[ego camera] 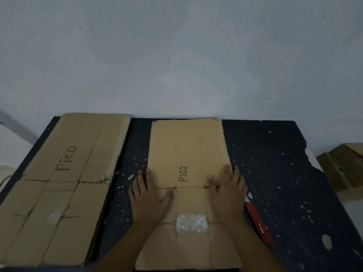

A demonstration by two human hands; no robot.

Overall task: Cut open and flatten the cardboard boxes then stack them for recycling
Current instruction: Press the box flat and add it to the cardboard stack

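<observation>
A flattened cardboard box (186, 146) marked "PICO" lies in the middle of the dark table, with a patch of clear tape (191, 223) near its front. My left hand (148, 197) presses flat on its left side with straight fingers. My right hand (228, 191) presses flat on its right side the same way. A stack of flattened cardboard (62, 185), also marked "PICO", lies on the left part of the table. A red box cutter (259, 222) lies on the table just right of my right hand.
The dark speckled table (284, 173) ends at a pale wall behind. Its right edge is chipped. Another brown cardboard box (341, 165) sits off the table at the far right. A pale object shows at the far left edge.
</observation>
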